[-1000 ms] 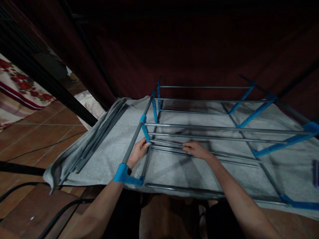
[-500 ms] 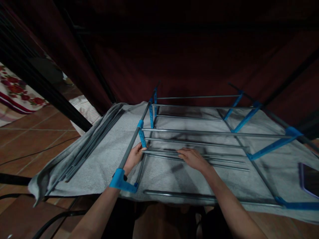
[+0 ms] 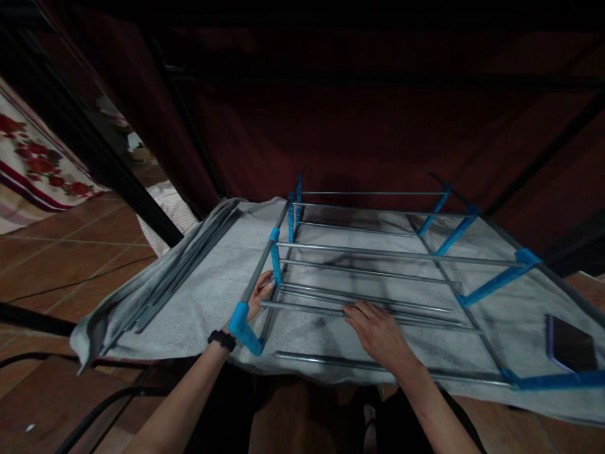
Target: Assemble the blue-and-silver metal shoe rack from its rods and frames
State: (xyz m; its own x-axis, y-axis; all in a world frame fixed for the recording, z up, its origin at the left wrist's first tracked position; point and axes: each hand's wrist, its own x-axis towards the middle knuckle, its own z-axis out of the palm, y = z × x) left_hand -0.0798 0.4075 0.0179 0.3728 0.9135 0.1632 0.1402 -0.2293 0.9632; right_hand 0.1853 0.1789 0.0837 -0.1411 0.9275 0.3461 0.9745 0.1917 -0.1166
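A rack frame of grey metal tubes and blue plastic connectors lies on its side before me. My right hand [image 3: 375,328] is closed around a loose metal tube [image 3: 302,308], which slants across the near part of the frame. My left hand [image 3: 261,293], wearing a dark wristband [image 3: 222,340], reaches past the side tube [image 3: 259,270]. Its fingers are curled at the lower end of a blue connector [image 3: 276,265]; the side tube and connector partly hide them. Several more loose tubes [image 3: 331,291] lie inside the frame, just beyond the held one.
A grey towel [image 3: 203,334] lies under the frame. A bundle of tubes [image 3: 189,265] rests on its left side, and a phone [image 3: 571,343] lies at the right. Dark red fabric [image 3: 368,139] hangs behind. Black cable [image 3: 113,397] runs at the lower left.
My right hand has lifted a tube from the loose ones and drawn it nearer to me. My left hand stays at the blue connector. The view has shifted slightly.
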